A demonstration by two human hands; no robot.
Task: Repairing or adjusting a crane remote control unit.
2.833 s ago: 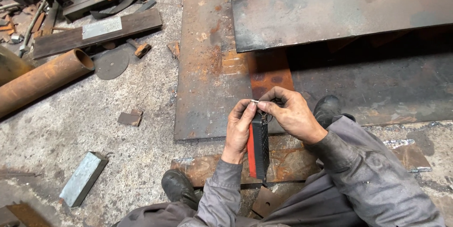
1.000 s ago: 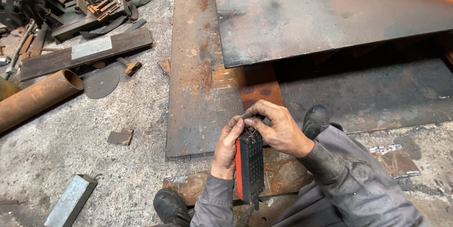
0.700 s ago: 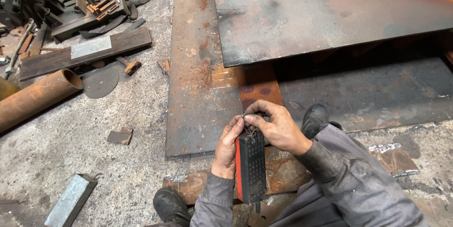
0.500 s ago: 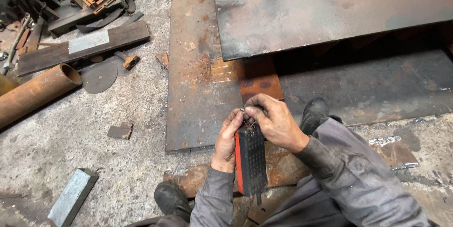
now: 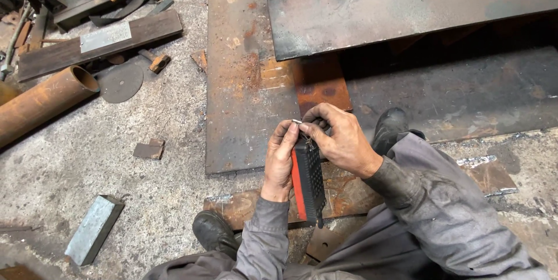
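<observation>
Between the hands: a black, ridged rectangular case with a red side strip point(image 5: 307, 182) is held upright above the lap, over a rusty steel strip point(image 5: 349, 190) on the floor.
Left hand point(image 5: 280, 161): fingers are wrapped around the case's left edge, clamped on it.
Right hand point(image 5: 343, 140): fingertips are pinched on a small silvery piece point(image 5: 297, 122) at the case's top end.
Beyond the hands: a long rusty steel plate point(image 5: 238, 70) is laid flat, with a larger dark steel sheet point(image 5: 407, 1) resting over it.
Floor, left: a rusty round pipe point(image 5: 43, 102), a grey disc point(image 5: 120, 82), a dark wooden plank point(image 5: 99, 44) and a pale metal block point(image 5: 93, 229) are scattered well apart.
Below: black boots point(image 5: 214, 232) and grey sleeves are seen.
</observation>
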